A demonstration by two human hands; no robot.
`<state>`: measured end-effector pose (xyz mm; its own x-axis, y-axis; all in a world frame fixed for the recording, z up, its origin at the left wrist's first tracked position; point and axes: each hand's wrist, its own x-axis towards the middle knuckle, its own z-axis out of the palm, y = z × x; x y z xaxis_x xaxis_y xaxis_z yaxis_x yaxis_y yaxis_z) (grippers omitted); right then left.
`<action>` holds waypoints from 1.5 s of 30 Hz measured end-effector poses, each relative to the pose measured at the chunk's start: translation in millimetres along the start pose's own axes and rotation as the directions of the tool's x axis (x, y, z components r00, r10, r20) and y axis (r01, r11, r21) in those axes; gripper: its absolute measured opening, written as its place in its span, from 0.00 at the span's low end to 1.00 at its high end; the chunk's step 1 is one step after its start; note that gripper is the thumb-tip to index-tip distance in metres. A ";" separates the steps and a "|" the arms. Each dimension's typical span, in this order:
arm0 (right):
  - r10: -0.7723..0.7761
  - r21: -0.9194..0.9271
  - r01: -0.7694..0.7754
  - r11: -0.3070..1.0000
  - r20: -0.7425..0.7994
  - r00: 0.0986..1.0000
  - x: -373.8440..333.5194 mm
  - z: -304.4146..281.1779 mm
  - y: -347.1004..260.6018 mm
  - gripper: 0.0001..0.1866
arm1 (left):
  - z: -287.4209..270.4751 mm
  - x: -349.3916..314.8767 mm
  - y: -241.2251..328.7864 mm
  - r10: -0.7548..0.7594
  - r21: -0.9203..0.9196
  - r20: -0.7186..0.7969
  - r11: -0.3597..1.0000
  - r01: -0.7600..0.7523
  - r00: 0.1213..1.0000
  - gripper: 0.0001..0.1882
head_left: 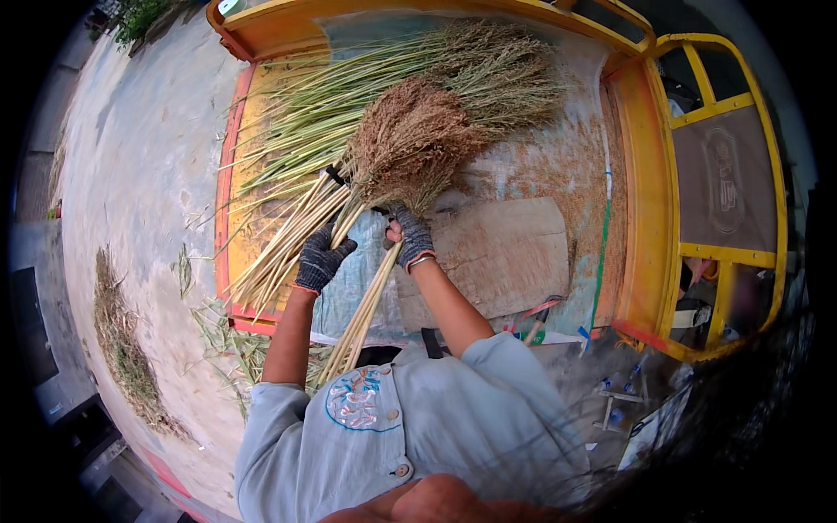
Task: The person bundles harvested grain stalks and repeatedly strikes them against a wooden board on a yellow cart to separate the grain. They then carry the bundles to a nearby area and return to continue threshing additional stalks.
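My right hand (413,237), in a dark grey knit glove with bare fingertips, is closed round a small bunch of pale stalks (359,322). Their lower ends slope down toward my shirt. Similarly gloved, my left hand (323,260) grips stalks just below a reddish-brown bundle of seed heads (414,131); its fingers are partly hidden. That bundle looks like broom corn, and its straw-coloured stems (283,235) fan out to the lower left. A black band (335,175) lies across the stalks near the heads.
Behind lies a pile of greener stalks (323,113) with bushy heads (506,74) on a yellow cart bed. A brown board (501,257) is right of my hands, near a red-handled tool (542,307). A yellow frame (676,200) bounds the right. Plant scraps (126,340) litter the ground at left.
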<state>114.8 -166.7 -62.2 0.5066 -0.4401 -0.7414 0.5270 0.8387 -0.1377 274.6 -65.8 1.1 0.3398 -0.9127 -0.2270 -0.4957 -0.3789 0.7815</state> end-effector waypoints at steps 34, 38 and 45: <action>0.141 0.274 -0.073 0.959 -0.236 0.962 -18.2 -253.9 94.9 0.18 | 177.2 -87.0 -57.0 -0.186 0.072 0.701 0.979 0.191 0.688 0.31; -0.014 0.228 0.088 0.970 -0.308 0.951 -57.0 -210.3 70.2 0.16 | 182.4 -85.7 -85.5 -0.341 0.276 0.446 0.932 0.235 0.827 0.24; -0.123 0.408 0.207 0.889 -0.223 0.967 -91.6 -220.6 39.6 0.23 | 166.6 -53.6 -122.8 -0.390 0.320 0.328 0.903 0.287 0.861 0.19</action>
<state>-61.3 -22.4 -144.7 0.2729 -0.4568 -0.8467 0.8518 0.5239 -0.0081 184.2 4.2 -179.5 0.2237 -0.6878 -0.6906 -0.6059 -0.6531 0.4543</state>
